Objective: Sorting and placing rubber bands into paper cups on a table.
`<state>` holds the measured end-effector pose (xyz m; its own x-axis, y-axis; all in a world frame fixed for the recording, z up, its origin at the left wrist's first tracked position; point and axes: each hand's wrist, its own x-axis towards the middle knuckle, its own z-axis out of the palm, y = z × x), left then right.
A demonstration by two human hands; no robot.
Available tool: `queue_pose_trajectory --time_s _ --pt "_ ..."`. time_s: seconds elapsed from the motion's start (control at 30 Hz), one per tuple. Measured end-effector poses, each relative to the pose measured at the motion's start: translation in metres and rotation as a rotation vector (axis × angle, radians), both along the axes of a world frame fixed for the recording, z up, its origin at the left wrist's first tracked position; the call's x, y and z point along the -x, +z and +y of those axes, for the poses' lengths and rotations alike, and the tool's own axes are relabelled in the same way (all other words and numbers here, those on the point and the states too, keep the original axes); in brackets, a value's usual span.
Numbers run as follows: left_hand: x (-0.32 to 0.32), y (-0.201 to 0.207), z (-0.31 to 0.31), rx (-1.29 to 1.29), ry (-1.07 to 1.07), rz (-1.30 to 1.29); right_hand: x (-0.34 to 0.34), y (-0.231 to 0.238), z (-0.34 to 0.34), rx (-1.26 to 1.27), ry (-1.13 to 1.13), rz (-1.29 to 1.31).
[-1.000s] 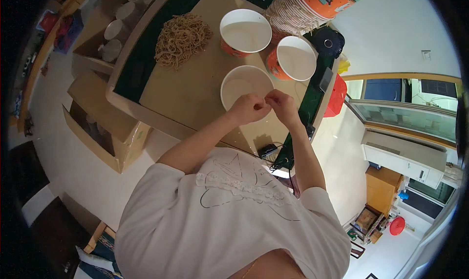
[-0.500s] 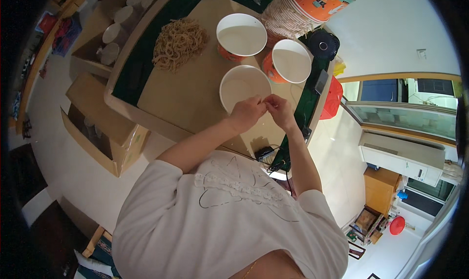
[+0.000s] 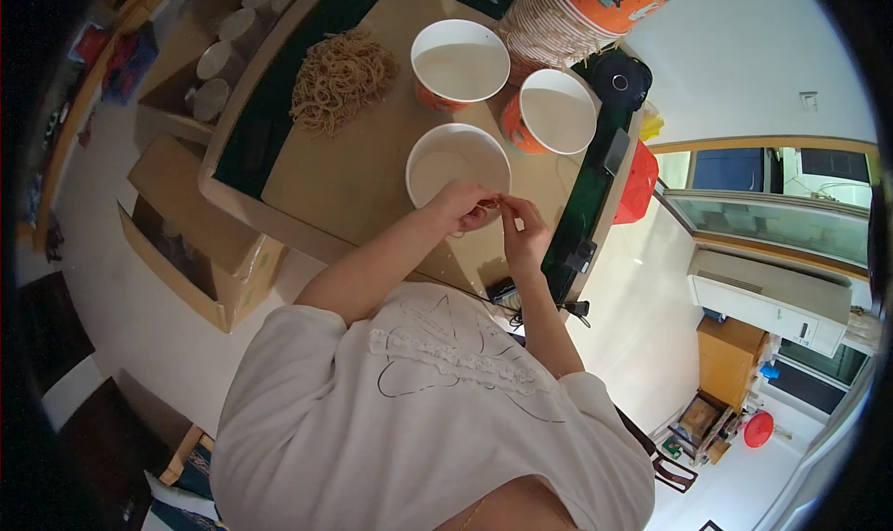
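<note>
My left hand (image 3: pixel 459 205) and my right hand (image 3: pixel 525 232) meet at their fingertips over the near rim of a white-lined paper bucket (image 3: pixel 458 164). Both are closed in a pinch on what looks like a thin tan cord; a small bit hangs below the left fingers, and the rest is hidden. Behind this bucket stand two more upright paper buckets, one at the back (image 3: pixel 459 61) and one to the right (image 3: pixel 558 112), with orange printed outsides. A tangled heap of tan cord (image 3: pixel 342 80) lies at the left on the cardboard sheet (image 3: pixel 321 192).
A tall leaning stack of nested paper buckets (image 3: pixel 567 19) stands at the back right. Beside it are a dark round object (image 3: pixel 621 80) and a phone-like slab (image 3: pixel 615 151). A black adapter with cables (image 3: pixel 502 294) sits at the near edge. Open cardboard boxes (image 3: pixel 200 233) stand left of the table.
The nearest bucket has shifted slightly left. My right hand has come lower and to the left, and my left hand has turned, its fingers curling more; a bit of cord now shows below it.
</note>
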<state>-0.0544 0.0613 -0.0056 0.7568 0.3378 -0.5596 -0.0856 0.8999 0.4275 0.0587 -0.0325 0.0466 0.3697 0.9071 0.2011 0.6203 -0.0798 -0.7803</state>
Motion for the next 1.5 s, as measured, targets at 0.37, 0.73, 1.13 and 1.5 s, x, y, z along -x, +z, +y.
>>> queue_pose_trajectory --time_s 0.37,0.73,1.13,1.5 --pt "0.002 0.014 -0.003 -0.205 0.002 0.18 -0.006 -0.01 -0.004 0.013 -0.022 0.109" --pt "0.004 0.029 -0.005 -0.552 0.114 0.277 -0.007 0.005 0.004 0.148 -0.027 0.204" --pt "0.004 0.012 -0.007 -1.072 0.047 0.42 -0.006 0.007 0.006 0.153 -0.019 0.17" --pt "0.008 0.023 -0.008 -1.029 0.058 0.39 -0.019 0.007 0.01 0.193 0.078 0.36"
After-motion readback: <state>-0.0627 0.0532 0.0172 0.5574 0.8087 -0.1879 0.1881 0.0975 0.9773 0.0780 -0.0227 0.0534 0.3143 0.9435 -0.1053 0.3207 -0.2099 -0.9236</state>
